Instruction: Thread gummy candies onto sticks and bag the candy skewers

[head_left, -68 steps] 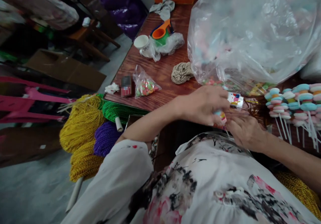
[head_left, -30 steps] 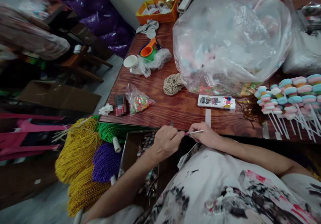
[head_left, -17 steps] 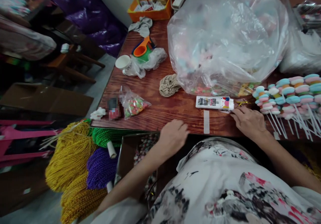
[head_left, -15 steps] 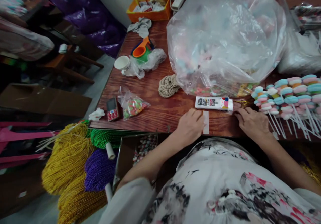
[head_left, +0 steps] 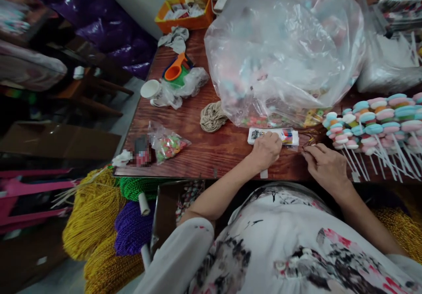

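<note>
My left hand is closed over the lower edge of a white printed packet lying on the wooden table; what its fingers pinch, if anything, is hidden. A pale strip shows on the table just below that hand. Right of the packet, my right hand rests near the table edge with fingers bent together, at the end of some thin gold ties. Whatever is between those fingertips is too small to make out.
A big clear bag of pastel pieces stands behind the packet. Skewered pastel stacks lie at the right. Leftward are a twine bundle, a small candy-coloured bag, a paper cup and an orange basket.
My left hand has moved up and right from the pale strip onto the packet, covering part of it. My right hand stays beside the gold ties. The whole view has shifted slightly.
</note>
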Tool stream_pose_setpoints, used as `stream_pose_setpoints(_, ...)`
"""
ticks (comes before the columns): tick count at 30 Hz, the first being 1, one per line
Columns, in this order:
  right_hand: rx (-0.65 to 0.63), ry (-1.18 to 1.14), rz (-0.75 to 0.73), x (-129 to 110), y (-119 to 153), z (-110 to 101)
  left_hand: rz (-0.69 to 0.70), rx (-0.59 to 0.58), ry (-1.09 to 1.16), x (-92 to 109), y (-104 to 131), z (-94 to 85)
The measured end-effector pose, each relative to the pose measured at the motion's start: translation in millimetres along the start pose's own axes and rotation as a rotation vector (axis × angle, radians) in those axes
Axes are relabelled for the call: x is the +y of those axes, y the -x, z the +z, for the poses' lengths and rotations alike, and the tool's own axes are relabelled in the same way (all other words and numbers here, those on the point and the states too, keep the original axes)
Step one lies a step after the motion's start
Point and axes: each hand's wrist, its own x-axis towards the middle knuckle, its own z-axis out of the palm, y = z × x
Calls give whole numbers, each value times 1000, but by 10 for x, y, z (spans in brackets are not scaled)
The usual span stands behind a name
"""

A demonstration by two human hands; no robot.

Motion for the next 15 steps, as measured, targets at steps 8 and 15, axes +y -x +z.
stream_pose_setpoints(8,-44,66,-35,-164,-86,105,-95,504,510,-219,90,336)
stream_pose_setpoints(15,-193,227,-53,-343,-172,218,-158,572,527,-145,23,290)
